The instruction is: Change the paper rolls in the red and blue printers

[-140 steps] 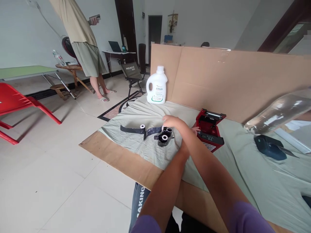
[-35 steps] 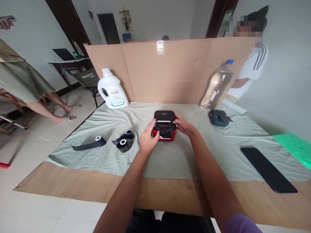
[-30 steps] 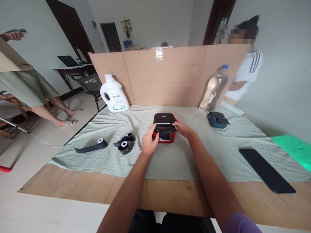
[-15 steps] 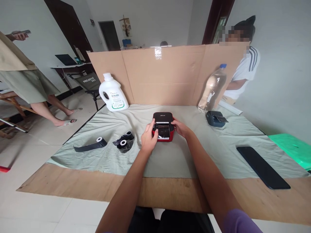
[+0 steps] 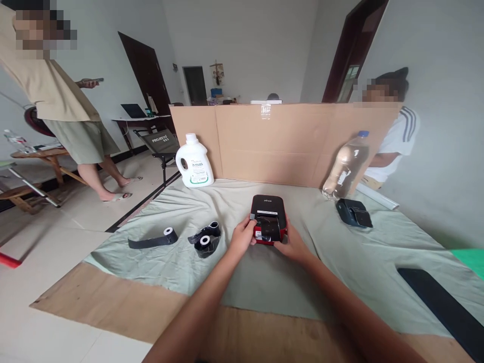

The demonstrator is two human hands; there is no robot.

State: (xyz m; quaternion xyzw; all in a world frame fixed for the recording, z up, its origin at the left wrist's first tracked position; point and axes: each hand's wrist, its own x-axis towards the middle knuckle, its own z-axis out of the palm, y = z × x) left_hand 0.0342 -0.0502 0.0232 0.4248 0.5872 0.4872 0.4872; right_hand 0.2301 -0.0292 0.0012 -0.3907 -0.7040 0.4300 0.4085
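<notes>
A black and red device [image 5: 268, 205] with a black strip hanging over its front lies on the green cloth [image 5: 272, 292]. My left hand [image 5: 242, 235] grips its left side, the thumb near the front corner. At its right side my right hand [image 5: 295, 245] holds the red lower edge. To the left of my hands are a black roll with a loose tail [image 5: 153, 241] and two more black rolls [image 5: 206, 241] close together. A smaller dark device [image 5: 354, 213] with a black flap sits to the right.
A white jug [image 5: 195, 164] and a large clear bottle [image 5: 347, 166] stand before a cardboard panel [image 5: 260, 146]. A dark flat slab [image 5: 438, 302] lies at the right. One person [image 5: 71, 111] stands at the left; another [image 5: 401, 136] is behind the panel's right end.
The view has tilted up and shifted left. My left hand has moved down from the device's top to its left side, and my right hand sits lower along its right side.
</notes>
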